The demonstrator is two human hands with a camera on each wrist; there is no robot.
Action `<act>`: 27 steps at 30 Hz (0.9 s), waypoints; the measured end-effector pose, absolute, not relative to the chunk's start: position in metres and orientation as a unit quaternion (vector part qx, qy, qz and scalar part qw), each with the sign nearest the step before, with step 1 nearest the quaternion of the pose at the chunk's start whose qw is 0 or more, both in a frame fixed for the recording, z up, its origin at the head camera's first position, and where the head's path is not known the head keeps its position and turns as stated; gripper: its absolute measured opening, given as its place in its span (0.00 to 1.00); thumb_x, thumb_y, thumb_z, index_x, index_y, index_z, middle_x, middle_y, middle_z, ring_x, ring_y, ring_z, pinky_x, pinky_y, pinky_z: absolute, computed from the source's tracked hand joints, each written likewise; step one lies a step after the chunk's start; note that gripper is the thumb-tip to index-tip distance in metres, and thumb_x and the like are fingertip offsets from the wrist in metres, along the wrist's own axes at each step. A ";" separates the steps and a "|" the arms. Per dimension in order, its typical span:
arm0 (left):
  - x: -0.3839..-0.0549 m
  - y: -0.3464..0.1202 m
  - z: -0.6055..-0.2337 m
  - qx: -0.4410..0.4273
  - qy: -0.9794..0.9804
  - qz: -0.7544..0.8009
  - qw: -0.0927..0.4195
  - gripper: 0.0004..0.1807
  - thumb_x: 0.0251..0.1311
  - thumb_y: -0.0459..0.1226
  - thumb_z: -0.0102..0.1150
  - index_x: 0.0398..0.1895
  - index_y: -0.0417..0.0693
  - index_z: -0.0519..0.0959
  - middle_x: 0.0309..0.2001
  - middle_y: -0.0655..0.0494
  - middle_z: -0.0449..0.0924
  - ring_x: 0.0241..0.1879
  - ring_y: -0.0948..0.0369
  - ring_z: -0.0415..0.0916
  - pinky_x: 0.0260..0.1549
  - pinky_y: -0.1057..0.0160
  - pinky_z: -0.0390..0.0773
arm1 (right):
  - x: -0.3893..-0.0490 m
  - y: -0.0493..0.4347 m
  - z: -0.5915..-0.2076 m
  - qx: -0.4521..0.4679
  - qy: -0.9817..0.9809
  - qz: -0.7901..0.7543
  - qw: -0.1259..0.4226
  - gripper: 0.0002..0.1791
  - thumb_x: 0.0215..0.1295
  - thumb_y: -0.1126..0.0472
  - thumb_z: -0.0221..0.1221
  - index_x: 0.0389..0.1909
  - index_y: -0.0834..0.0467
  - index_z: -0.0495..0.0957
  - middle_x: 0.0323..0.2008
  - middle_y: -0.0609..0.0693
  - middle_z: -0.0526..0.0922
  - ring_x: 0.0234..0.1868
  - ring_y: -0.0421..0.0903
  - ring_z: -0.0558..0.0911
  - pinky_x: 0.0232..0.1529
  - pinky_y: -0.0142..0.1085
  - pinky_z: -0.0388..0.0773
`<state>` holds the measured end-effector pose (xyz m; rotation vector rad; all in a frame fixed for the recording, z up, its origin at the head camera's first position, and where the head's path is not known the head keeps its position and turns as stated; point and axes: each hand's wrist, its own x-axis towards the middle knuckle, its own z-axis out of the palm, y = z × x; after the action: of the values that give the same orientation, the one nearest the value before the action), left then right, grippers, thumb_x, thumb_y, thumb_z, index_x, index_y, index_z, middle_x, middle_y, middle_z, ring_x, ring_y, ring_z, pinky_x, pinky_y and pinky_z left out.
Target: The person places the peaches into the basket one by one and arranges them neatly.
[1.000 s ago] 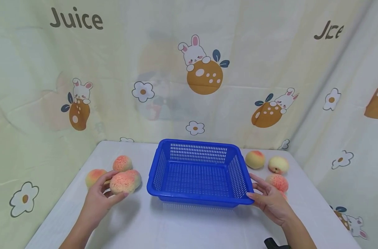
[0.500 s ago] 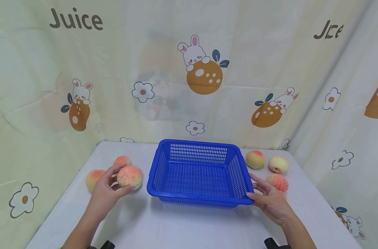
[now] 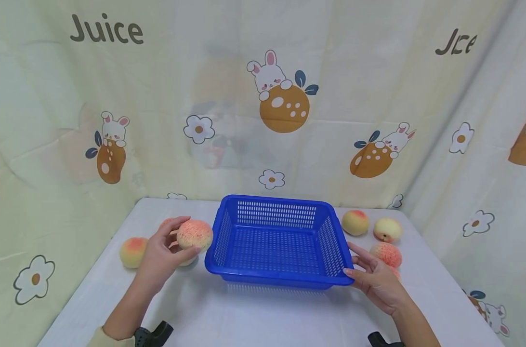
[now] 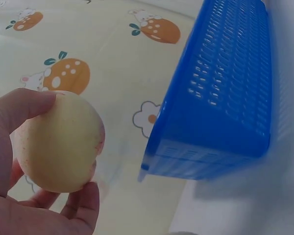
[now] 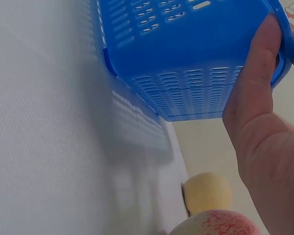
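In the head view my left hand holds a pink and yellow peach, raised beside the left rim of a blue plastic basket. The left wrist view shows the thumb on one side of that peach and curled fingers under the other, its pale side towards the camera. My right hand grips the basket at its right front corner. Seen from the right wrist, the thumb and fingers of the right hand pinch the rim from both sides.
Left of the basket lie a yellow-red peach and two more, partly hidden by the left hand. Several peaches lie to the right, among them a yellow one and a pink one. A patterned curtain hangs behind the white table.
My left hand has carried the peach up and to the right, from beside the other left peaches to the basket's left rim. The right hand and the basket have stayed in place.
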<state>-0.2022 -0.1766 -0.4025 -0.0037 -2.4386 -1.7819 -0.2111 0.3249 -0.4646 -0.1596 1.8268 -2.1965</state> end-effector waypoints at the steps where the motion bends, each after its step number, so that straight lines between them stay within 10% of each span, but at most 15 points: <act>1: -0.204 -0.175 -0.402 -0.005 -0.805 -0.590 0.062 0.43 0.54 0.40 0.78 0.74 0.60 0.68 0.69 0.55 0.69 0.64 0.53 0.71 0.51 0.76 0.77 | -0.211 0.325 -0.465 -0.054 0.632 -0.760 0.140 0.45 0.72 0.73 0.57 0.82 0.58 0.44 0.49 0.47 0.79 0.48 0.41 0.85 0.53 0.39 0.85; 27: -0.241 -0.133 -0.378 -0.069 -0.785 -0.616 0.018 0.40 0.56 0.39 0.76 0.72 0.63 0.69 0.65 0.51 0.75 0.59 0.50 0.76 0.52 0.57 0.85 | -0.212 0.326 -0.465 -0.057 0.640 -0.753 0.143 0.45 0.72 0.72 0.57 0.82 0.60 0.42 0.45 0.45 0.78 0.45 0.40 0.85 0.51 0.38 0.86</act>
<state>-0.2407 -0.1330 -0.3780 -0.2134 -2.4377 -1.9119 -0.2118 0.3265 -0.4654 -0.1643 1.8454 -2.1715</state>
